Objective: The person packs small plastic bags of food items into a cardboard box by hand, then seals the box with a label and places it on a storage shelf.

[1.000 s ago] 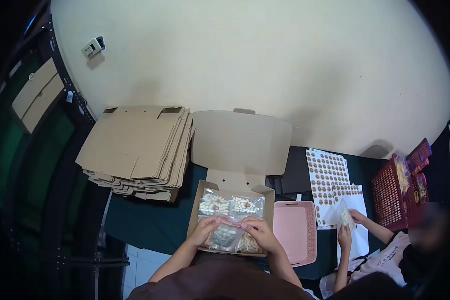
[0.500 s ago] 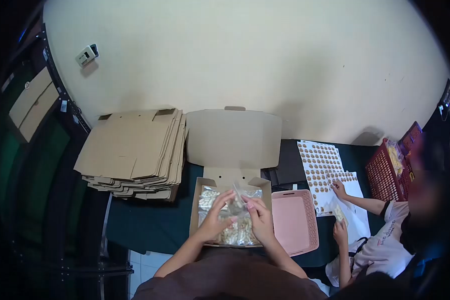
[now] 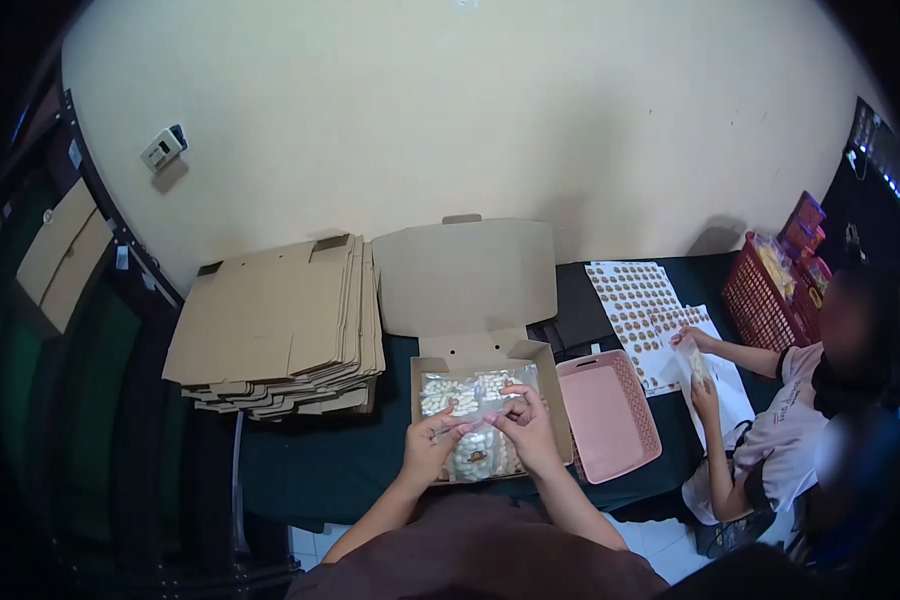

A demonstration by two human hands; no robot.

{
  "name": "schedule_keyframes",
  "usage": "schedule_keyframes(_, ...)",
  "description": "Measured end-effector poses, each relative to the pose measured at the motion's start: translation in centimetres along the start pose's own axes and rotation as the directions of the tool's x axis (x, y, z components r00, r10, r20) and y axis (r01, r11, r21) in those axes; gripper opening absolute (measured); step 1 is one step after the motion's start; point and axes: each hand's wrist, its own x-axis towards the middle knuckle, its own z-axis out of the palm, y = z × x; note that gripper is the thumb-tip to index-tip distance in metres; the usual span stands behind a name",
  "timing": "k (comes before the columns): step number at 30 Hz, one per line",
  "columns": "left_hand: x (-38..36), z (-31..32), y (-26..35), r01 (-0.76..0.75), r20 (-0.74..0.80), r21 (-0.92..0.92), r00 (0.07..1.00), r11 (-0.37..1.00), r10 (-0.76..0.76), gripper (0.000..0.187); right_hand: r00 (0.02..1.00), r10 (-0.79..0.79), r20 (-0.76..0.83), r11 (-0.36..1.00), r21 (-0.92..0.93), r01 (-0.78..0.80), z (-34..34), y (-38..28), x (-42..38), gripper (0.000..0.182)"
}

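Note:
An open cardboard box (image 3: 560, 408) stands in front of me with its lid (image 3: 470, 275) raised. Several clear bags (image 3: 450, 390) of pale pieces lie inside it. Over the box, my left hand (image 3: 433, 445) pinches the top edge of one clear bag (image 3: 477, 455), which has a small brown sticker and pale contents. My right hand (image 3: 530, 432) pinches the same edge from the other side, close to my left fingertips.
Flattened cardboard boxes (image 3: 270, 310) are stacked at the left. At the right are a pink tray (image 3: 605, 415), sticker sheets (image 3: 635, 310) and a red basket (image 3: 760, 295). A co-worker (image 3: 780, 440) there holds a small bag (image 3: 694, 362).
The bag between my hands now hangs flat by its top edge, with both hands pinching it. The view has turned slightly. The co-worker's two hands have come together at the small bag.

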Motion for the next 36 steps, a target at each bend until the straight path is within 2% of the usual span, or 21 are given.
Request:
schedule_keyframes(2,-0.1,-1.4,-0.1,0.015,0.045,-0.014,0.999,1.0,-0.014,0.016,0.994,0.04,0.102,0.986,-0.165,-0.022,0.2,-0.4,0.2,0.028)
schedule_keyframes(3,-0.3,-2.1,-0.4,0.021,0.054,-0.011,0.998,1.0,-0.02,0.016,0.993,-0.057,0.101,0.975,-0.208,0.077,1.1,-0.7,0.2,0.028)
schedule_keyframes(5,-0.5,-3.3,-0.9,0.18,0.055,-0.094,0.983,0.979,-0.175,0.018,0.995,-0.055,0.084,0.977,-0.201,0.071,2.8,-1.3,0.2,0.03)
schedule_keyframes(6,-0.5,-3.6,-0.7,0.184,0.06,-0.091,0.982,0.979,-0.18,0.018,0.996,-0.056,0.076,0.978,-0.198,0.07,3.5,-1.3,0.2,0.031)
schedule_keyframes(8,-0.1,-3.5,-0.3,0.114,0.031,-0.431,0.993,0.895,-0.112,0.032,0.996,-0.067,0.059,0.976,-0.205,0.078,4.4,-1.1,0.3,0.031)
schedule_keyframes(9,0.1,-3.9,-1.0,0.041,0.109,-0.397,0.994,0.917,0.003,0.042,0.995,-0.097,-0.029,0.984,-0.15,0.092,4.9,-0.8,0.4,0.029)
schedule_keyframes(10,-0.3,-4.2,-1.5,0.046,0.115,-0.4,0.993,0.916,0.0,0.042,0.986,-0.121,-0.118,0.989,-0.095,0.11,5.3,-0.6,0.5,0.027)
schedule_keyframes(13,-0.6,-4.6,-1.9,0.277,0.248,-0.293,0.946,0.915,-0.207,0.033,0.979,-0.094,-0.179,0.995,-0.057,0.085,6.1,0.9,0.2,0.028)
schedule_keyframes(14,-0.6,-4.8,-2.1,0.281,0.256,-0.294,0.944,0.914,-0.208,0.033,0.972,-0.065,-0.224,0.998,-0.031,0.06,6.7,1.4,0.1,0.029)
schedule_keyframes(16,-0.5,-5.2,-2.7,0.3,0.209,-0.392,0.95,0.87,-0.233,0.032,0.962,-0.134,-0.236,0.991,-0.027,0.131,7.3,3.1,-0.6,0.03)
schedule_keyframes(17,-0.2,-5.3,-3.1,0.193,0.144,-0.378,0.978,0.905,-0.149,0.029,0.988,-0.082,-0.134,0.989,-0.129,0.065,7.5,3.7,-1.1,0.034)
schedule_keyframes(18,0.0,-5.6,-3.1,0.197,0.154,-0.38,0.977,0.904,-0.148,0.029,0.999,-0.018,-0.038,0.972,-0.236,0.009,7.6,4.1,-1.5,0.038)
schedule_keyframes(19,0.1,-6.0,-3.2,0.195,0.159,-0.362,0.977,0.912,-0.146,0.028,0.99,0.117,-0.076,0.898,-0.417,-0.138,7.4,4.0,-1.8,0.038)
schedule_keyframes(20,0.3,-6.4,-3.2,0.192,0.163,-0.345,0.976,0.919,-0.142,0.026,0.99,0.109,-0.085,0.898,-0.419,-0.135,7.4,4.1,-1.8,0.038)
schedule_keyframes(22,0.3,-6.8,-3.8,0.18,0.179,-0.297,0.975,0.938,-0.13,0.024,0.988,0.147,-0.042,0.97,-0.189,-0.152,7.1,4.8,-1.7,0.038)
schedule_keyframes(24,0.3,-7.2,-4.0,0.22,0.2,-0.344,0.967,0.913,-0.158,0.023,0.992,0.125,-0.037,0.975,-0.178,-0.129,6.7,5.3,-1.6,0.038)
schedule_keyframes(28,0.2,-7.4,-4.2,0.299,0.217,-0.38,0.949,0.875,-0.229,0.025,0.983,0.185,0.019,0.958,-0.227,-0.176,6.7,5.0,-1.4,0.035)
schedule_keyframes(32,0.3,-7.3,-2.7,0.182,0.184,-0.282,0.974,0.942,-0.133,0.027,0.996,0.086,-0.02,0.981,-0.173,-0.088,7.8,5.6,-1.3,0.032)
schedule_keyframes(33,0.2,-7.5,-2.7,0.172,0.231,-0.244,0.966,0.954,-0.115,0.027,0.999,0.044,-0.031,0.983,-0.178,-0.049,8.0,5.8,-1.4,0.031)
schedule_keyframes(34,0.2,-7.6,-2.7,0.156,0.278,-0.206,0.956,0.966,-0.095,0.028,0.998,0.053,-0.022,0.983,-0.176,-0.056,8.1,5.8,-1.3,0.031)
schedule_keyframes(36,0.3,-8.0,-2.4,0.165,0.264,-0.208,0.959,0.964,-0.107,0.028,0.989,0.144,-0.029,0.98,-0.133,-0.146,8.1,5.8,-1.0,0.032)
